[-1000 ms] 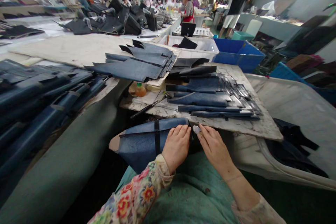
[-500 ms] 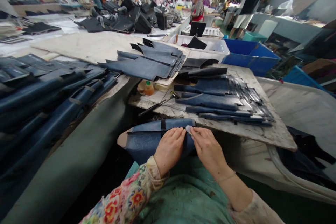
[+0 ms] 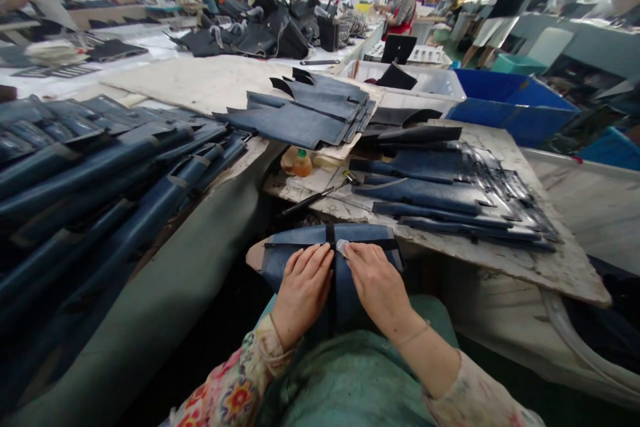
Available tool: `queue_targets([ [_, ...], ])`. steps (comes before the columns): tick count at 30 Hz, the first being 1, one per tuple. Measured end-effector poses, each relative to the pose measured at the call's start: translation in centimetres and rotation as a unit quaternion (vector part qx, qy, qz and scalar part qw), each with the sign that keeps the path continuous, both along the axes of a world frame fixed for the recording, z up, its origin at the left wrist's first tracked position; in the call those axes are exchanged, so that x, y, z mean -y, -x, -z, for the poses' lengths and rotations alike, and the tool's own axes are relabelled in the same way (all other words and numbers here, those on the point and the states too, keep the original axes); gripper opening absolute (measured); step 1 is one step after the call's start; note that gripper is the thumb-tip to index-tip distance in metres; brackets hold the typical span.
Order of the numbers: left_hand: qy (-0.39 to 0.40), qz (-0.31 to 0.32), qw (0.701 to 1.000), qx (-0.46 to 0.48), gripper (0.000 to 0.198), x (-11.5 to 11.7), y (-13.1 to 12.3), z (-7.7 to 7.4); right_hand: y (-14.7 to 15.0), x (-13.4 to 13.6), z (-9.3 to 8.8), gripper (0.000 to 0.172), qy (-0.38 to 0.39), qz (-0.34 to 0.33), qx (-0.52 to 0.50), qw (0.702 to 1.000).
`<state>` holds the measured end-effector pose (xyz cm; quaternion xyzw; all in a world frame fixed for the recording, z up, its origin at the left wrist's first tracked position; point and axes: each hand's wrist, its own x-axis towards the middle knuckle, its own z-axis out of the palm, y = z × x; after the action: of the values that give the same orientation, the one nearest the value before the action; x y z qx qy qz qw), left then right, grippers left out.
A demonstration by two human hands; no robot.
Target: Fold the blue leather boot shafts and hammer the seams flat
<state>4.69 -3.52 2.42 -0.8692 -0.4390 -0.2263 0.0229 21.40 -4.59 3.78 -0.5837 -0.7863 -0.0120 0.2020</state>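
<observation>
A folded dark blue leather piece [image 3: 300, 239] with a black strap across it lies on my lap, over a teal apron [image 3: 350, 373]. My left hand [image 3: 301, 291] rests on it palm down, fingers stretched forward along the fold. My right hand [image 3: 376, 287] presses the same piece just right of the strap, its fingers closed around a small pale tool [image 3: 342, 247] at the fingertips. The two hands sit side by side, nearly touching.
A worn work board [image 3: 525, 260] ahead carries stacked blue leather pieces [image 3: 425, 193], black strips [image 3: 505, 187], a brush [image 3: 315, 199] and an orange-capped bottle [image 3: 302, 163]. Finished blue pieces [image 3: 100, 173] fill the belt at left. Blue bins [image 3: 510, 103] stand at right. Other people work farther back.
The leather piece has slid to the right under my hands, so both hands are now near the black strap instead of at the piece's right end.
</observation>
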Motion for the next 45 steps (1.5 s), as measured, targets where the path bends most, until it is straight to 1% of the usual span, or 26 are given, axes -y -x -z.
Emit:
queue_targets([
  [3,0.001,-0.022,1.0,-0.007,0.035,0.6,0.5,0.4,-0.4,-0.2,-0.2,0.031,0.017,-0.007,-0.023,1.0],
  [7,0.006,-0.048,0.999,-0.014,0.036,1.0,0.4,0.6,-1.3,-0.2,-0.5,0.032,0.046,-0.033,-0.068,0.996],
  [13,-0.003,-0.043,0.999,-0.021,0.038,1.5,0.6,0.7,-2.0,-0.6,-1.1,0.028,0.107,-0.071,-0.128,0.984],
  [17,0.001,-0.048,0.999,-0.008,0.038,1.6,0.7,0.7,-2.4,-1.5,-1.5,0.027,0.146,-0.094,-0.135,0.975],
  [20,0.024,-0.061,0.998,0.009,0.035,1.1,0.3,0.3,-2.4,-2.1,-1.9,0.026,0.164,-0.109,-0.123,0.973],
  [24,0.059,-0.07,0.996,0.006,0.028,-0.1,-0.3,-0.7,-2.1,-2.4,-2.4,0.025,0.145,-0.122,-0.067,0.98],
  [28,0.076,-0.047,0.996,-0.012,0.022,-0.7,-0.5,-1.3,-1.7,-2.2,-2.7,0.025,0.136,-0.113,-0.023,0.984],
  [32,0.073,-0.014,0.997,-0.024,0.026,-0.8,-0.3,-1.1,-1.7,-1.7,-2.2,0.027,0.115,-0.106,-0.039,0.987],
  [35,0.059,0.013,0.998,-0.032,0.029,-0.7,-0.2,-0.7,-1.5,-1.3,-1.6,0.028,0.086,-0.082,-0.045,0.992],
  [40,0.067,0.021,0.996,-0.049,0.028,-0.9,-0.1,-0.7,-0.5,-1.1,-1.4,0.03,0.063,-0.06,-0.024,0.996],
  [45,0.086,0.022,0.995,-0.047,0.029,-1.3,-0.3,-1.1,0.0,-1.6,-1.5,0.032,0.052,-0.041,0.014,0.998],
])
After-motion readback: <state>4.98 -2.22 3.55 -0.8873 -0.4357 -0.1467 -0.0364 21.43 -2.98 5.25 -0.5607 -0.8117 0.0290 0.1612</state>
